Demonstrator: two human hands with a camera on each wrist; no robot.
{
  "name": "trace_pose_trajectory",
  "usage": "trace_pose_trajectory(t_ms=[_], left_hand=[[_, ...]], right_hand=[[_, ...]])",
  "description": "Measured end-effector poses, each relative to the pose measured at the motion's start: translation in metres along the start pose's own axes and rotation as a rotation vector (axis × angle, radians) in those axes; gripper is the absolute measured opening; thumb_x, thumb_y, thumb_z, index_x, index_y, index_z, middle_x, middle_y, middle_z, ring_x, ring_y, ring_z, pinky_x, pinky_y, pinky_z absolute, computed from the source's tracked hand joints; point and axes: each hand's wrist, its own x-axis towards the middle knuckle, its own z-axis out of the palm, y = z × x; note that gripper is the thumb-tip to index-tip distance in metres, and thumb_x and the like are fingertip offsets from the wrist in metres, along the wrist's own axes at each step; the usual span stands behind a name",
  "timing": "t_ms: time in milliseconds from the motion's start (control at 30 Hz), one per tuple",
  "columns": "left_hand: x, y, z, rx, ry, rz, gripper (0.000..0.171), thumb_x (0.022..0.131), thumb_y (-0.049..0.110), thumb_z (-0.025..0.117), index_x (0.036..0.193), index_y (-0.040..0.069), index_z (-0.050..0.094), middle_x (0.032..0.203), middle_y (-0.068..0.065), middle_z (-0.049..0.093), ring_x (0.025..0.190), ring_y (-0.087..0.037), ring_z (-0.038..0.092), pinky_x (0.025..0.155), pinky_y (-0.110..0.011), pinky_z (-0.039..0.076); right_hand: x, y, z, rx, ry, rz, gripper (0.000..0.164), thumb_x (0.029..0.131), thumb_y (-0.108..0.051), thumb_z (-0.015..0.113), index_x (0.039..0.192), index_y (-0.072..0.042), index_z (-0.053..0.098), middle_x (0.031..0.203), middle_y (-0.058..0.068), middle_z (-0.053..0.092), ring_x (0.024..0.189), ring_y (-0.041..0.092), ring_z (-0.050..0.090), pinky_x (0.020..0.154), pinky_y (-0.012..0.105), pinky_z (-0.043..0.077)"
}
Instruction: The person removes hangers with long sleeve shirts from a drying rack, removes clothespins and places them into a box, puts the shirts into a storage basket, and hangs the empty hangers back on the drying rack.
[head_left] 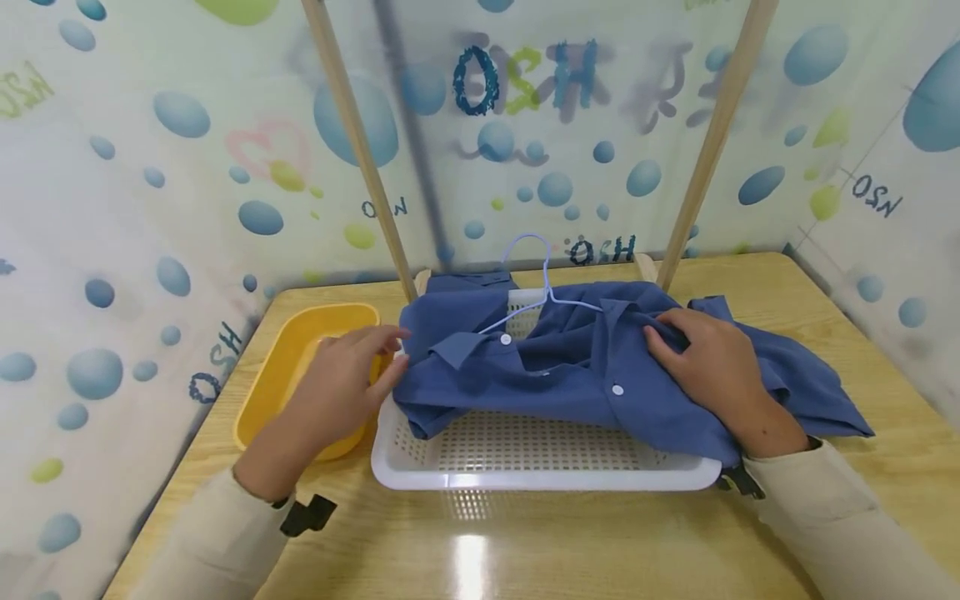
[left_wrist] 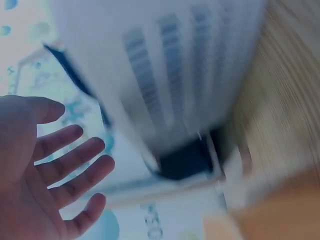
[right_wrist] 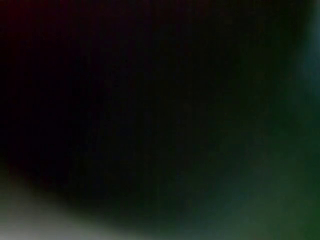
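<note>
A blue button-up shirt (head_left: 562, 408) lies across a white plastic basket (head_left: 547, 481), its right part spilling past the basket onto the table. A pale lilac hanger (head_left: 551, 293) sits at the collar opening, hook up, its arms running into the shirt. My right hand (head_left: 708, 367) grips the shirt fabric right of the collar. Just over the basket's left rim, my left hand (head_left: 341, 379) is held with fingers apart, near the shirt's left edge. The left wrist view shows this hand (left_wrist: 55, 170) with spread, empty fingers beside the blurred basket (left_wrist: 150, 75). The right wrist view is almost black.
A yellow plastic tub (head_left: 262, 392) stands left of the basket on the wooden table (head_left: 420, 550). Two wooden poles (head_left: 360, 150) rise behind the basket. A patterned sheet (head_left: 525, 183) covers the wall at the back and sides.
</note>
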Motion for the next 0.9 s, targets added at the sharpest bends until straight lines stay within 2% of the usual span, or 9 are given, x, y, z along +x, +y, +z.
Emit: trace_pose_trajectory(t_ms=[133,267,400,567,767,900], left_hand=[[0.005,0.013,0.015,-0.089,-0.070,0.070,0.055,0.099,0.034,0.062,0.148,0.018,0.045,0.144,-0.009,0.055,0.130,-0.031,0.054,0.108,-0.056,0.042],[0.008,0.012,0.033,-0.178,-0.136,0.078,0.068,0.098,0.036,0.063,0.157,0.027,0.030,0.156,-0.007,0.042,0.141,-0.033,0.043,0.114,-0.058,0.034],[0.009,0.010,0.047,-0.211,-0.084,0.121,0.065,0.098,0.034,0.063,0.156,0.027,0.034,0.154,-0.005,0.046,0.141,-0.031,0.045,0.114,-0.058,0.035],[0.008,0.007,0.052,-0.195,0.004,0.190,0.054,0.099,0.032,0.061,0.150,0.027,0.043,0.146,0.001,0.054,0.136,-0.024,0.049,0.112,-0.052,0.038],[0.007,0.008,0.052,-0.214,0.032,0.192,0.048,0.097,0.030,0.064,0.142,0.023,0.050,0.138,0.000,0.058,0.128,-0.023,0.053,0.111,-0.048,0.040],[0.007,0.007,0.054,-0.256,0.043,0.172,0.048,0.095,0.028,0.066,0.141,0.022,0.051,0.133,-0.002,0.058,0.122,-0.023,0.054,0.107,-0.047,0.043]], right_hand=[[-0.002,0.001,0.002,-0.007,0.003,0.009,0.021,0.091,-0.019,0.071,0.102,-0.001,0.072,0.096,0.021,0.073,0.082,0.039,0.069,0.073,0.056,0.054],[-0.004,0.001,0.005,-0.003,0.021,-0.004,0.020,0.090,-0.019,0.072,0.100,-0.001,0.073,0.093,0.021,0.073,0.078,0.037,0.068,0.070,0.056,0.053],[-0.004,0.000,0.005,-0.012,0.039,-0.004,0.019,0.090,-0.019,0.073,0.098,-0.002,0.072,0.091,0.019,0.073,0.077,0.035,0.068,0.070,0.054,0.053],[-0.003,-0.001,0.005,-0.009,0.076,-0.009,0.020,0.088,-0.017,0.074,0.099,-0.001,0.071,0.093,0.020,0.073,0.080,0.038,0.069,0.073,0.056,0.053],[-0.004,-0.002,0.006,0.005,0.090,0.004,0.020,0.088,-0.016,0.073,0.100,0.000,0.072,0.094,0.021,0.073,0.082,0.040,0.068,0.075,0.058,0.052],[-0.002,-0.002,0.008,0.010,0.111,-0.011,0.017,0.089,-0.014,0.073,0.097,0.001,0.071,0.089,0.021,0.072,0.074,0.038,0.067,0.069,0.055,0.052]])
